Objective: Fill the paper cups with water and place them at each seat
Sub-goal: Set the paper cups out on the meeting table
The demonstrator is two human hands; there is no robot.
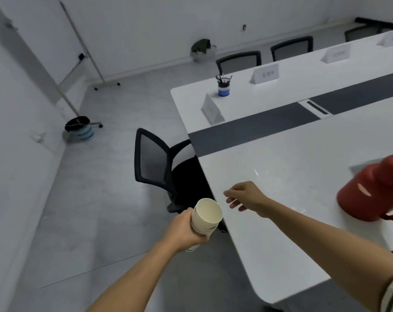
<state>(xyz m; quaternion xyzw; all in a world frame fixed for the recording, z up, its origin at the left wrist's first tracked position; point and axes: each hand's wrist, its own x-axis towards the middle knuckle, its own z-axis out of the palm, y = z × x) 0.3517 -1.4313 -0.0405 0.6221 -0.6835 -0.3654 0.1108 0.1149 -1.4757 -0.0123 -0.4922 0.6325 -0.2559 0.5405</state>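
At far right, blurred red jug

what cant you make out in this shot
Head view:
- Stack of paper cups: count unclear, the left hand covers its lower part.
- Red jug: blurred, cut off by the right edge; its contents are hidden.
- Name cards: print too small and blurred to read.

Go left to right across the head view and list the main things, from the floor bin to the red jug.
Waste bin → black mesh chair → stack of paper cups → right hand → red jug.
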